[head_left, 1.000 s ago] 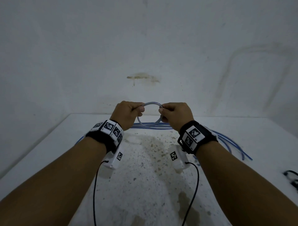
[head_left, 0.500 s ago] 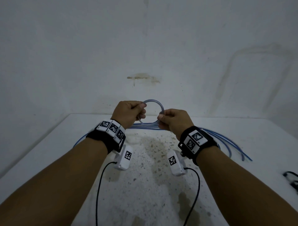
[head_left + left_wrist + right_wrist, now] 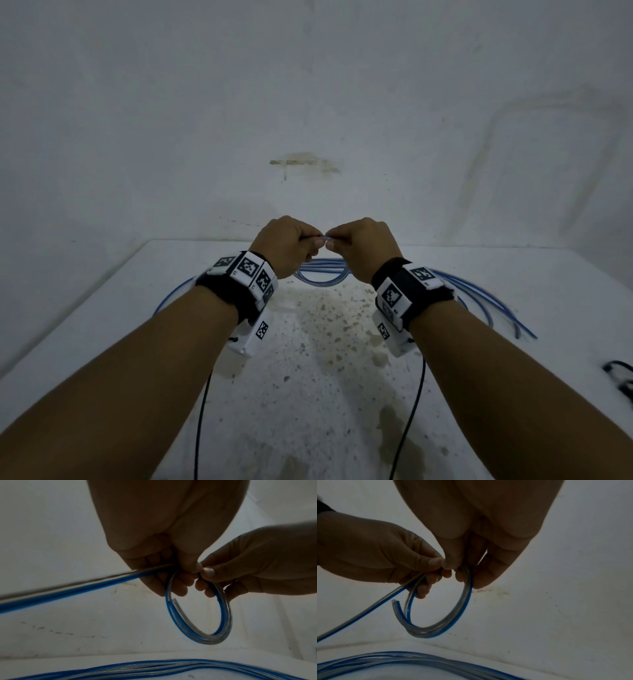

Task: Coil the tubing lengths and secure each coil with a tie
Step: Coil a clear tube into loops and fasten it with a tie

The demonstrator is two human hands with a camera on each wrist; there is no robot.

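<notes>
A small coil of clear tubing with a blue stripe hangs below my two hands, which meet above the table. My left hand pinches the coil's top and my right hand pinches it just beside, thumbs nearly touching. In the left wrist view the coil shows about two turns with a cut end inside, and a tail runs off left from my left hand's fingers. The right wrist view shows the same coil under my right hand's fingers.
More loose blue-striped tubing lies in long arcs on the white stained table behind and right of my hands. A black looped item sits at the right edge. A white wall stands close behind.
My hands have come together until the thumbs almost meet. The loop that stood upright between them now hangs below them.
</notes>
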